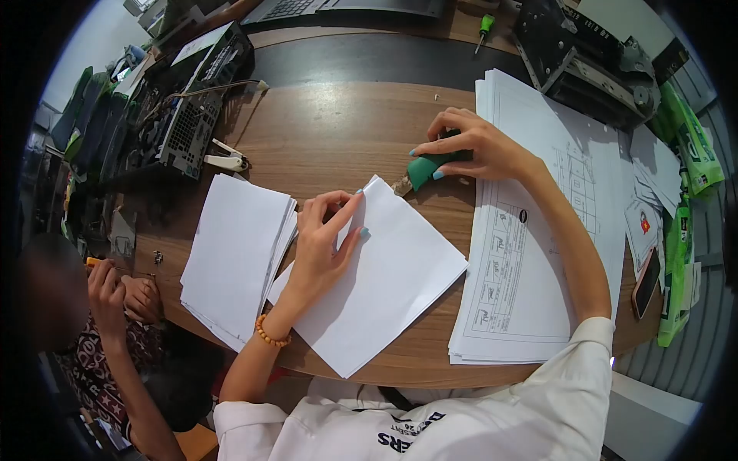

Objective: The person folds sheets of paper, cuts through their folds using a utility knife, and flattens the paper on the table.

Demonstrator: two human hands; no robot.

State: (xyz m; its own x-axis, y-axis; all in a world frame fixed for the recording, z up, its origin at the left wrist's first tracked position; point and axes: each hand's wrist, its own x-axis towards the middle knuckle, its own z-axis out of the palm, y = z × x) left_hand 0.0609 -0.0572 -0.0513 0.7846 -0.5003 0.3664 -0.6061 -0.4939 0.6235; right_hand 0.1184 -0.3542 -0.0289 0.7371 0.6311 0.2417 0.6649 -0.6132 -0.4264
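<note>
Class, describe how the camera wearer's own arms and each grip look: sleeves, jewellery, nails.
The sleeves are short and white. The left grip has pale blue nails, with an orange-brown beaded bracelet at the wrist; the right grip has matching nails but no visible bracelet. Neither wears a glove.

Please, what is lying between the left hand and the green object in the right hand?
In the head view, the upper corner of the white papers lies between the left hand and the green object.
</note>
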